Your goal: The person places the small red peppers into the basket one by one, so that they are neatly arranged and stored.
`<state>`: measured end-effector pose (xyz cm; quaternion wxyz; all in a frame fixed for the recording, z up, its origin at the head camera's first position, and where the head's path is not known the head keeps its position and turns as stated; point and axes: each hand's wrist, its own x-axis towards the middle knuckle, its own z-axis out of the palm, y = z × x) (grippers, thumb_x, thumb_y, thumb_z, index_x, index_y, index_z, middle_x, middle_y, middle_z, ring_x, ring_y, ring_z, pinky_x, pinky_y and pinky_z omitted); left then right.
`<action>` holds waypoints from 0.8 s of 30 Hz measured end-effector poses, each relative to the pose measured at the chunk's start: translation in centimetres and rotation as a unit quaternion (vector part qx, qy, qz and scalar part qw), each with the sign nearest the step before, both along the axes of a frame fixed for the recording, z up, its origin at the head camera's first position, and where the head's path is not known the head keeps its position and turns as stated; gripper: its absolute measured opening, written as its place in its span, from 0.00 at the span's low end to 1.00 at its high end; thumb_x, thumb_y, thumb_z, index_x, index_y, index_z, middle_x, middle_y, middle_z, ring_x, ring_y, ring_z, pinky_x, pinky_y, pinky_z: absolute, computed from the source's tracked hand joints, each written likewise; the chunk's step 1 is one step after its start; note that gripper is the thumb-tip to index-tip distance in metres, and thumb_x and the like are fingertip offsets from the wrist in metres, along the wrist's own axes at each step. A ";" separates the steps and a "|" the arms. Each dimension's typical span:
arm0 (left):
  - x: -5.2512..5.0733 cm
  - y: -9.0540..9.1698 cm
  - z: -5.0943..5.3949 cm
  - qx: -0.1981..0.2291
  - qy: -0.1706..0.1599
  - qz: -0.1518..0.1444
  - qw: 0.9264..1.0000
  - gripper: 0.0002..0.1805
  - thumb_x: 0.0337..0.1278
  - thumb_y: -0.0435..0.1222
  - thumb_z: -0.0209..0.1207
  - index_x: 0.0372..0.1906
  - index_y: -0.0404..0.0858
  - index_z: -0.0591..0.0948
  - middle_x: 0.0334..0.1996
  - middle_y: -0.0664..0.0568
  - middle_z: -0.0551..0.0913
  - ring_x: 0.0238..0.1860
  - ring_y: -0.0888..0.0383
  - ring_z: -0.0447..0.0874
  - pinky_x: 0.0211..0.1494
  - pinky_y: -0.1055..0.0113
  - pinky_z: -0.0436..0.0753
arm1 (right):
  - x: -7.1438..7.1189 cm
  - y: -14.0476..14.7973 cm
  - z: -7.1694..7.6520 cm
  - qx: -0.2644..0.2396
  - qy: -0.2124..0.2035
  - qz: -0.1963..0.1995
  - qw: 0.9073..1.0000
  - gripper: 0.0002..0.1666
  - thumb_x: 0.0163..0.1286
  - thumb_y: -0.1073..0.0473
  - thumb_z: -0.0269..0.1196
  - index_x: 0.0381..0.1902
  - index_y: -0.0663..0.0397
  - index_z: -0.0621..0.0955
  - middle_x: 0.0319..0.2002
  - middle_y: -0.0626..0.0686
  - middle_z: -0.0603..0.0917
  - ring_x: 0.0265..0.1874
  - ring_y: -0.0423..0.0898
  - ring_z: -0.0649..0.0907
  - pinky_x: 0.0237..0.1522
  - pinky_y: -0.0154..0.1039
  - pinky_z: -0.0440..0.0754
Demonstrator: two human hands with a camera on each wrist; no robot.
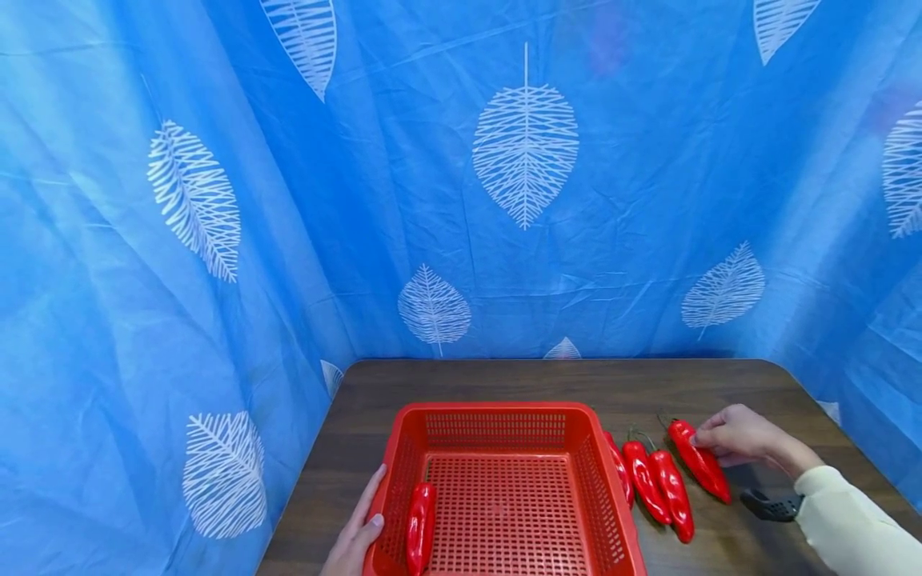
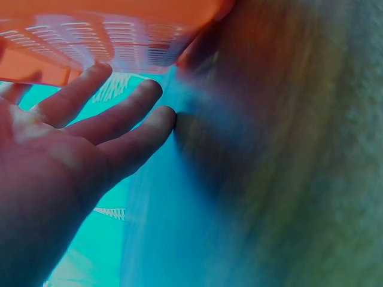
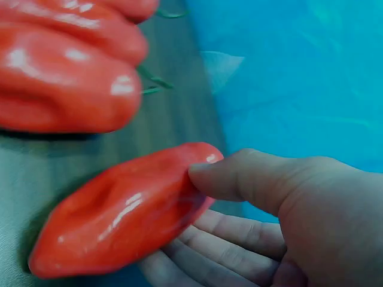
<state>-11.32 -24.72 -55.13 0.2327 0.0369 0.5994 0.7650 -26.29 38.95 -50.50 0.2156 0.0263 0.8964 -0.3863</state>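
Note:
A red plastic basket [image 1: 497, 458] with perforated walls stands on the table, with one red chili pepper [image 1: 421, 528] lying along its left side. My left hand [image 1: 356, 532] is at the basket's outer left wall; in the left wrist view its fingers [image 2: 128, 140] extend fairly straight beside the basket's side [image 2: 137, 15]. Off to the right, my right hand [image 1: 742, 436] pinches another red pepper [image 3: 119, 221] near its stem end, thumb on top and fingers beneath. That pepper appears to be at the tabletop; whether it is lifted I cannot tell.
Between the basket and my right hand lie several red peppers [image 1: 673, 496] with green stems, one partly hidden behind the basket's right wall. A black strap [image 1: 771, 506] is at the right wrist. Blue leaf-patterned cloth [image 1: 612, 264] hangs around the brown wooden table [image 1: 497, 380].

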 end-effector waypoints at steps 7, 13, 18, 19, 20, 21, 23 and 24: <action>-0.1 0.0 0.3 -0.008 -0.026 0.014 1.000 0.44 0.88 0.50 0.49 0.91 0.61 0.36 0.89 0.32 0.38 0.80 0.40 0.69 0.71 0.37 0.81 | 0.8 1.2 2.0 -0.113 -0.017 -0.019 0.993 0.36 0.84 0.56 0.63 0.67 0.90 0.71 0.52 0.62 0.92 0.49 0.53 0.93 0.53 0.50 0.92; -0.1 0.0 0.1 -0.014 -0.003 0.008 1.000 0.44 0.89 0.50 0.47 0.91 0.61 0.35 0.89 0.32 0.37 0.82 0.40 0.64 0.73 0.39 0.80 | 2.2 1.4 3.8 -0.219 -0.015 -0.001 0.976 0.42 0.88 0.55 0.57 0.75 0.92 0.58 0.55 0.52 0.93 0.51 0.46 0.93 0.55 0.47 0.91; 0.0 0.0 0.0 -0.013 0.015 0.004 1.000 0.43 0.90 0.48 0.45 0.91 0.60 0.33 0.89 0.31 0.35 0.82 0.40 0.62 0.74 0.40 0.79 | 3.7 -0.5 4.8 -0.279 0.024 -0.001 0.960 0.37 0.89 0.59 0.56 0.75 0.89 0.61 0.53 0.44 0.93 0.51 0.42 0.93 0.55 0.43 0.91; 0.0 0.0 0.0 -0.013 0.012 0.005 1.000 0.43 0.90 0.48 0.45 0.91 0.60 0.34 0.89 0.31 0.35 0.82 0.40 0.63 0.74 0.40 0.79 | 4.0 -1.0 5.0 -0.292 0.031 -0.005 0.956 0.33 0.89 0.60 0.56 0.74 0.87 0.65 0.53 0.42 0.93 0.50 0.42 0.93 0.54 0.43 0.91; 0.0 0.0 0.0 -0.012 0.011 0.006 1.000 0.43 0.90 0.49 0.45 0.91 0.60 0.34 0.89 0.31 0.35 0.82 0.41 0.64 0.74 0.40 0.80 | 4.2 -1.6 5.2 -0.308 0.039 -0.004 0.950 0.28 0.89 0.61 0.55 0.73 0.81 0.71 0.52 0.42 0.93 0.50 0.42 0.93 0.53 0.42 0.91; 0.0 0.0 -0.1 -0.012 0.010 0.006 1.000 0.43 0.90 0.49 0.45 0.91 0.60 0.34 0.89 0.31 0.35 0.81 0.41 0.64 0.74 0.40 0.80 | 4.5 -2.2 5.3 -0.322 0.047 -0.004 0.945 0.24 0.88 0.62 0.55 0.71 0.75 0.75 0.52 0.41 0.93 0.50 0.42 0.93 0.53 0.42 0.92; 0.0 0.1 0.0 -0.011 0.010 0.005 1.000 0.43 0.90 0.48 0.45 0.91 0.60 0.33 0.89 0.31 0.35 0.81 0.41 0.64 0.74 0.40 0.79 | 5.0 -3.5 5.6 -0.350 0.060 -0.008 0.935 0.16 0.88 0.64 0.55 0.65 0.60 0.82 0.51 0.42 0.94 0.50 0.43 0.93 0.52 0.41 0.92; 0.0 0.1 0.0 -0.011 0.009 0.005 1.000 0.43 0.90 0.49 0.45 0.91 0.60 0.33 0.89 0.31 0.35 0.81 0.41 0.64 0.74 0.40 0.80 | 5.3 -4.3 5.7 -0.360 0.067 -0.010 0.930 0.15 0.88 0.65 0.55 0.63 0.54 0.84 0.51 0.42 0.94 0.49 0.43 0.93 0.52 0.41 0.92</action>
